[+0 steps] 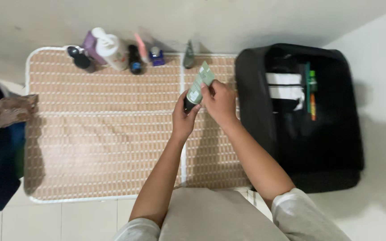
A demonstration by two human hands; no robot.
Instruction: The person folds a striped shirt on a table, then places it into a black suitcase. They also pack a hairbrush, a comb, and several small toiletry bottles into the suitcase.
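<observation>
The person holds a green tube (198, 87) in both hands above a woven mat (103, 134). The left hand (183, 119) is closed round the tube's dark cap end, fingers wrapped, thumb along the side. The right hand (220, 101) pinches the flat upper end between thumb and fingertips. The tube tilts, cap low and to the left, crimped end up and to the right.

By the look of it, the tube is picked up and being handled or examined; whether the cap is being turned cannot be told.

Along the mat's far edge stands a row of bottles (112, 51), well apart from the hands. Just right of the hands lies an open black bag (340, 134) with striped cloth (284, 89) inside. Any move toward it would call for one hand letting go while the other keeps a firm hold.
</observation>
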